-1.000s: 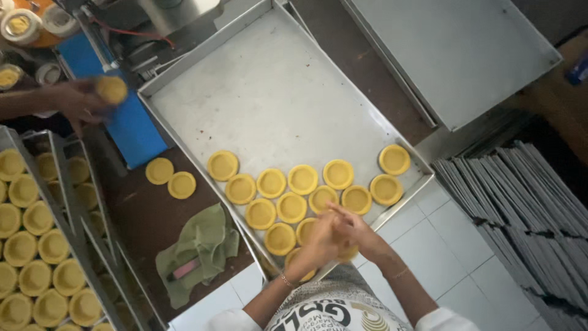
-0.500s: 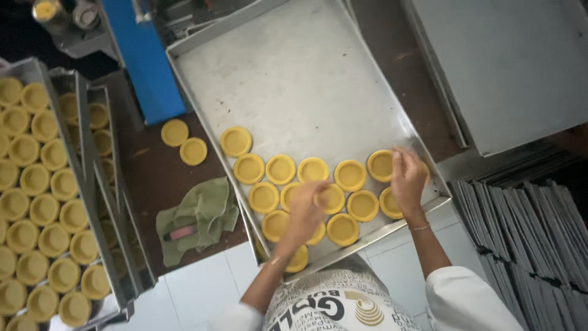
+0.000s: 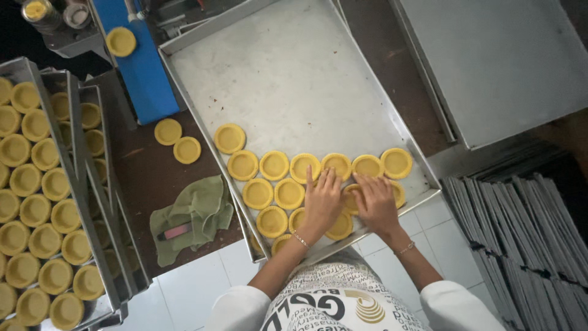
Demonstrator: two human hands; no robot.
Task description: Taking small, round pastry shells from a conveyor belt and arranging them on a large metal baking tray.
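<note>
I see yellow pastry shells [image 3: 274,165] on a dull grey metal baking tray [image 3: 288,73]. Two more yellow shells [image 3: 177,141] lie on the dark brown counter [image 3: 147,178], beside a crumpled olive-green cloth [image 3: 193,214] carrying a pink strip. A bright blue board [image 3: 144,67] sits at the counter's far edge. My apron [image 3: 334,300] is white with black lettering and gold stripes.

Soft even light, dim corners, slight blur
</note>
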